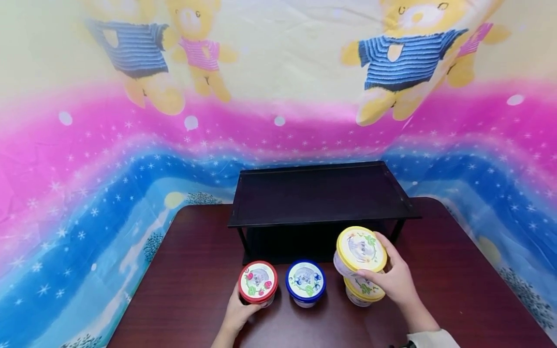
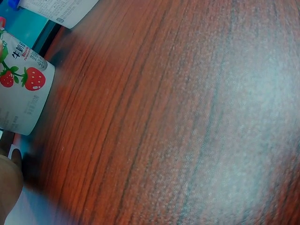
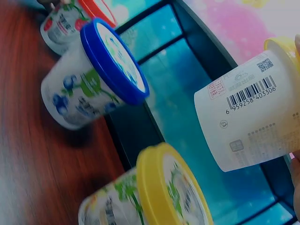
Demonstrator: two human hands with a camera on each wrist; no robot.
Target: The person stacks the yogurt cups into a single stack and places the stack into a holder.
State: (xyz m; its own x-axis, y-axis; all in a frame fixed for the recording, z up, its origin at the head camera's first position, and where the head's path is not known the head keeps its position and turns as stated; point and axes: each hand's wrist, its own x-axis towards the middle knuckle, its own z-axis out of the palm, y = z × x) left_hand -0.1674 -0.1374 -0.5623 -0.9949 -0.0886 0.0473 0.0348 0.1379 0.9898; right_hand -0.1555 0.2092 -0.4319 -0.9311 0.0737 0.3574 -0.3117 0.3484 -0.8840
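Note:
My left hand [image 1: 237, 310] grips a red-lidded ice cream tub [image 1: 258, 282], its fingers and thumb around the side. Strawberries are printed on that tub's white wall [image 2: 29, 77], seen in the left wrist view. A blue-lidded tub [image 1: 306, 281] with blueberries stands on the table to its right. Further right, my right hand [image 1: 397, 279] holds a yellow-lidded tub [image 1: 362, 250] by its lid edge. In the right wrist view the barcode side of this tub [image 3: 253, 110] hangs above the table. Below it a second yellow-lidded tub [image 1: 364, 291] stands upright, partly covered in the head view.
Behind the tubs stands a low black two-level rack [image 1: 319, 193] with a flat top and thin legs; its lower shelf [image 1: 283, 241] lies in shadow. The dark red wooden table [image 1: 187, 270] backs onto a printed bear curtain [image 1: 278, 121].

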